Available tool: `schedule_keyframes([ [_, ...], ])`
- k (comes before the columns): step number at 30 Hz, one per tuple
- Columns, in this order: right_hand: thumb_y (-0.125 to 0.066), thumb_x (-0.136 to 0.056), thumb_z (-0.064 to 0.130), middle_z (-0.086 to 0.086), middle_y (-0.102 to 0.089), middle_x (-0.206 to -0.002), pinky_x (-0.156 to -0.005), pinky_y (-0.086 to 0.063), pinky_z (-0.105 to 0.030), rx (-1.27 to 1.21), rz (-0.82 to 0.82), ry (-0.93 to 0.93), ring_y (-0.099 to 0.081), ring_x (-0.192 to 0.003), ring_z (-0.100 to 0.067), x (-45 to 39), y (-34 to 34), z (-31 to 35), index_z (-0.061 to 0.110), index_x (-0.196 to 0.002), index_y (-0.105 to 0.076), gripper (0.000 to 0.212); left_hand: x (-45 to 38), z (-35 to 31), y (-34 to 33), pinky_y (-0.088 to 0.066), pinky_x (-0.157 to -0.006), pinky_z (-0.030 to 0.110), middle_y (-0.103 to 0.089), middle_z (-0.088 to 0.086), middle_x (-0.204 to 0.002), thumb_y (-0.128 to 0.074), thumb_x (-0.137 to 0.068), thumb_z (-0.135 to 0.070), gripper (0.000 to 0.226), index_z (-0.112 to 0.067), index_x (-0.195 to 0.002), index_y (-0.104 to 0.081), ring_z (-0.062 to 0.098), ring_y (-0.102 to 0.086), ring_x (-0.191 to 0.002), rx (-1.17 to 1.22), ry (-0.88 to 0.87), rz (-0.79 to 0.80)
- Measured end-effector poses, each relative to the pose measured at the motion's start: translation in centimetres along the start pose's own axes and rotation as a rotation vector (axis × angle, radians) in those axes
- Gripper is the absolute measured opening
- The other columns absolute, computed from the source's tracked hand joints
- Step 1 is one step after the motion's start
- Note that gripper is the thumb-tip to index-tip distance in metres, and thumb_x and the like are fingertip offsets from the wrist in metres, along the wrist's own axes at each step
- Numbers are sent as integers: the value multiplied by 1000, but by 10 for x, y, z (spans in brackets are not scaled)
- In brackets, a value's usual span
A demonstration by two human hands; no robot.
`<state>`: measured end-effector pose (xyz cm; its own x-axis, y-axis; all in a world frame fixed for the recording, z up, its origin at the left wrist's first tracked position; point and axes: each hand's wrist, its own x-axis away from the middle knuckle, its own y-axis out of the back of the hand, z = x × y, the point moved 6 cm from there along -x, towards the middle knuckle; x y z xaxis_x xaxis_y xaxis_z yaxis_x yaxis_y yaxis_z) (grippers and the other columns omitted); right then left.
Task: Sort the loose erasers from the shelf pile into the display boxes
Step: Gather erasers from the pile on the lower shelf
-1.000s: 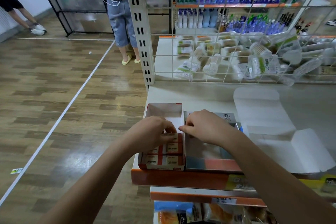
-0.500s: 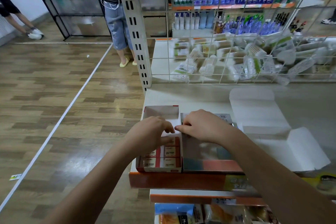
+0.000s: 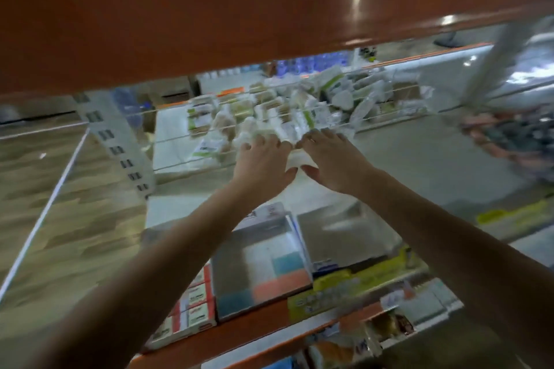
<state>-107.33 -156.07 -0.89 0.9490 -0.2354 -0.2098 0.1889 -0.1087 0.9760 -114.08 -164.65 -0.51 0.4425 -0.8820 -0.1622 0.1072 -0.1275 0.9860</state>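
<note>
both hands [image 3: 296,156] reach past display boxes [image 3: 260,266] under orange shelf [image 3: 209,9].

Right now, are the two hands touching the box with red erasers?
Apart. The head view shows both the left hand and right hand stretched far back, with the red eraser box near the shelf's front edge.

eraser box [image 3: 192,305] left of display box [image 3: 263,266], both at shelf edge [image 3: 239,335]

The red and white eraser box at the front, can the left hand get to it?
Probably yes. The left hand is reaching far back, but nothing covers the eraser box; it would only have to pull back.
</note>
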Motion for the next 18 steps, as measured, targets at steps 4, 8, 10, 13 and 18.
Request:
schedule_keyframes([
  [4, -52, -91, 31, -7, -41, -138, -102, -32, -37, -50, 33, -214, -39, -127, -25, 36, 1, -80, 16, -136, -40, 48, -55, -75, -7, -39, -93, 43, -46, 7, -132, -45, -91, -48, 52, -19, -134, -41, 30, -42, -122, 14, -135, 15],
  [8, -48, -94, 33, -6, -36, -142, -103, -32, -37, -38, 91, -399, -36, -129, -24, 79, 1, -156, 17, -137, -39, 47, -99, -155, -13, -41, -95, 42, -48, 6, -132, -48, -90, -48, 50, -20, -131, -45, 28, -46, -119, 96, -254, 20],
  [10, -48, -93, 32, -5, -36, -141, -103, -33, -38, -35, 108, -476, -36, -129, -24, 101, 0, -192, 17, -136, -40, 46, -119, -197, -18, -41, -96, 42, -48, 7, -132, -49, -90, -46, 49, -20, -131, -46, 27, -47, -119, 130, -298, 33],
  [13, -49, -93, 32, -5, -37, -141, -102, -33, -38, -24, 120, -566, -37, -129, -24, 134, -3, -242, 18, -135, -41, 45, -146, -258, -26, -41, -95, 41, -48, 8, -130, -50, -90, -44, 47, -19, -130, -47, 28, -46, -119, 170, -353, 59],
  [18, -50, -91, 31, -8, -38, -140, -101, -34, -39, -23, 166, -675, -39, -128, -28, 184, -12, -319, 16, -135, -40, 47, -179, -338, -44, -40, -91, 40, -46, 11, -131, -51, -90, -40, 43, -19, -127, -48, 31, -43, -119, 183, -381, 109],
])
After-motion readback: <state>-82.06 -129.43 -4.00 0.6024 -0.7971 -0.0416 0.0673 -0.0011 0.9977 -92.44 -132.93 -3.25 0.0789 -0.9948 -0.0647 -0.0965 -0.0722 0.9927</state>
